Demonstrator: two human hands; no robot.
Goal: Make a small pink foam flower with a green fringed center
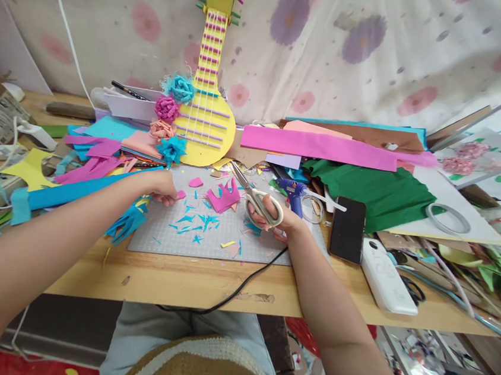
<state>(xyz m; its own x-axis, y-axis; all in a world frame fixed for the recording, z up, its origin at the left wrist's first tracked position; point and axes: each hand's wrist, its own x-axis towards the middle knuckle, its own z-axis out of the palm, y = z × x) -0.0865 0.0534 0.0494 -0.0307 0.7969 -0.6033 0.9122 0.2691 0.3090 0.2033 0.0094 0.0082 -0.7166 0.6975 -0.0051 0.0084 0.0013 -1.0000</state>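
Observation:
My right hand point(277, 214) grips a pair of scissors point(256, 199) with pale handles, its blades pointing up and to the left over the grey cutting mat point(156, 234). At the mat's left side, my left hand point(164, 188) has its fingers closed on a small magenta paper piece point(180, 194). Another magenta petal-shaped piece point(196, 182) lies a little beyond it. Between my hands rests a magenta paper cutout point(224, 197) with a pointed, crown-like edge. Nearer me, thin blue paper scraps point(202, 223) are scattered over the mat.
A yellow paper instrument point(210, 126) with paper flowers point(167, 108) leans at the back. A blue glue gun point(293, 193), a phone point(347, 228) and a white device point(388, 276) lie to the right. Green crepe paper point(379, 192) is behind them; blue paper strips point(84, 189) lie left.

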